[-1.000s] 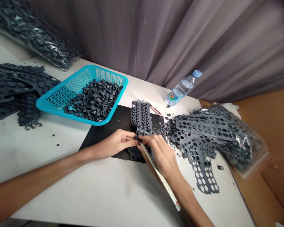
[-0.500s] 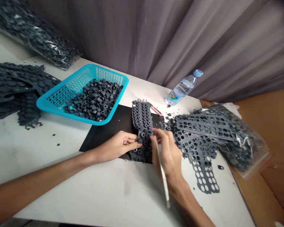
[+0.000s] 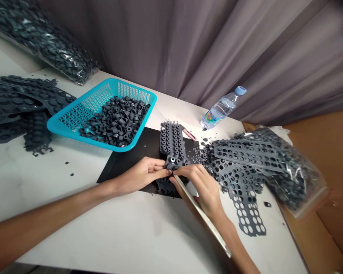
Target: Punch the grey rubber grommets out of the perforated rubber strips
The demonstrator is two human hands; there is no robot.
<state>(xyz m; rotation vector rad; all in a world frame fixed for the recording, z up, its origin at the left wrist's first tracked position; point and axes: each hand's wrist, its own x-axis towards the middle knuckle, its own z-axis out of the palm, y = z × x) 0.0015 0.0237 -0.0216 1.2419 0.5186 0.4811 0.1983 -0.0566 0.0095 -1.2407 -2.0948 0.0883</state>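
A dark grey rubber sheet [image 3: 172,139] covered with rows of small ring-shaped parts lies on a black mat [image 3: 114,167], its near portion bent up between my hands. My left hand [image 3: 147,173] is closed, pinching the sheet's left edge between thumb and fingers. In my closed right hand [image 3: 202,186] is a long, thin pale stick-like tool [image 3: 211,226]. Its upper end meets the sheet close to my left thumb, while the other end slants down over my right forearm. My fingers hide the exact contact spot.
A blue basket [image 3: 82,141] of small dark rings stands back left. Rubber sheets [image 3: 38,129] and a filled plastic bag [image 3: 65,57] lie beyond it. At right are punched sheets [image 3: 247,205] and another bag [image 3: 300,182]. A water bottle [image 3: 221,110] and pink cutter [image 3: 189,133] lie behind.
The tool has swung from steep to more slanted, its lower end moving right. My right hand has turned and come closer to my left. The bent part of the sheet shows differently.
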